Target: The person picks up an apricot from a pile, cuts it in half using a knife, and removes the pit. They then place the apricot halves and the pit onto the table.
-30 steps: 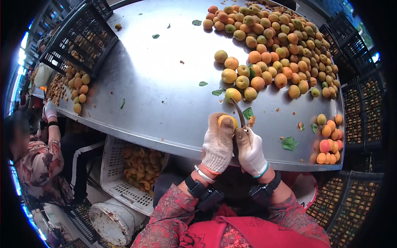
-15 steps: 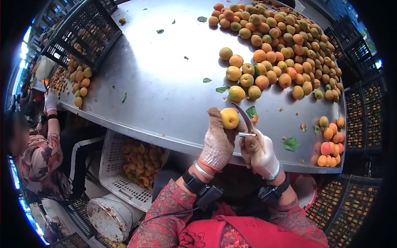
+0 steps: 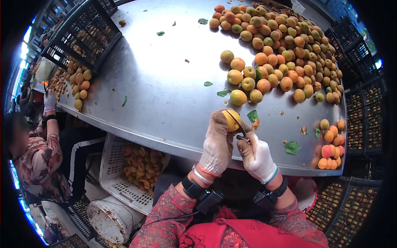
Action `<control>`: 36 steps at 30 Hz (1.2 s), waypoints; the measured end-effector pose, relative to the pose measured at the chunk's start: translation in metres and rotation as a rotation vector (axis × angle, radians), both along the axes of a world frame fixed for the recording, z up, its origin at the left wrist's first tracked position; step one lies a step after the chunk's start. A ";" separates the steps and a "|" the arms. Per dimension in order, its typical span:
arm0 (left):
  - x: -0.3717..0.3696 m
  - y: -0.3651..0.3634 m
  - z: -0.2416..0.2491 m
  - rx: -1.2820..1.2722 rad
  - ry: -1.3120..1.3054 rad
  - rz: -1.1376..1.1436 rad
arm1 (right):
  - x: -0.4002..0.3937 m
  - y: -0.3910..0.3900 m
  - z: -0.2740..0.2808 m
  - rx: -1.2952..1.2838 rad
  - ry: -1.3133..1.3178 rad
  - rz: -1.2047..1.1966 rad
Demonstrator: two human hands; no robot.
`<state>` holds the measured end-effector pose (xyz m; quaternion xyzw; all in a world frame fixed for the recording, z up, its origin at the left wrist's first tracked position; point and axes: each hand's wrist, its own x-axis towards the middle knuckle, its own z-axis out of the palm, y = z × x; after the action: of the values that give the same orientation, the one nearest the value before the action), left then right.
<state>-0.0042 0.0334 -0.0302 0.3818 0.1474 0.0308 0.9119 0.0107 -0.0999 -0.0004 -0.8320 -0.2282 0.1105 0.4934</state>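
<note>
My left hand (image 3: 218, 142), in a stained knit glove, grips a yellow apricot (image 3: 232, 120) over the front edge of the metal table. A curved knife (image 3: 237, 121) lies with its blade across the fruit, touching it. My right hand (image 3: 257, 156), also gloved, is closed round the knife's handle. Just beyond my hands is a big heap of whole apricots (image 3: 285, 58), orange to greenish. A smaller group of apricots (image 3: 331, 144) sits at the table's right corner. Near the knife lie a green leaf (image 3: 252, 115) and a brownish scrap of fruit.
The metal table (image 3: 161, 95) carries scattered leaves and crumbs. A black crate (image 3: 84, 35) stands tilted at the left. Below the edge are a white basket (image 3: 111, 165) of opened apricots and a dirty white bucket (image 3: 108, 219). Fruit-filled crates (image 3: 347, 206) stand right; another person (image 3: 39, 165) works left.
My right hand has turned and brought the knife blade from beside the apricot to across it. The left hand has tilted the fruit slightly. At left, the other person's gloved hand has shifted a little.
</note>
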 end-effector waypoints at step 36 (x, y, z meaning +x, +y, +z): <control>-0.010 -0.041 -0.003 0.601 -0.047 -0.369 | 0.028 -0.023 -0.001 0.253 -0.622 -0.444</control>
<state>-0.0146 -0.0077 -0.0334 0.6527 0.0392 -0.0837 0.7520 0.0385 -0.1231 -0.0016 -0.7875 -0.1933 -0.2849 0.5112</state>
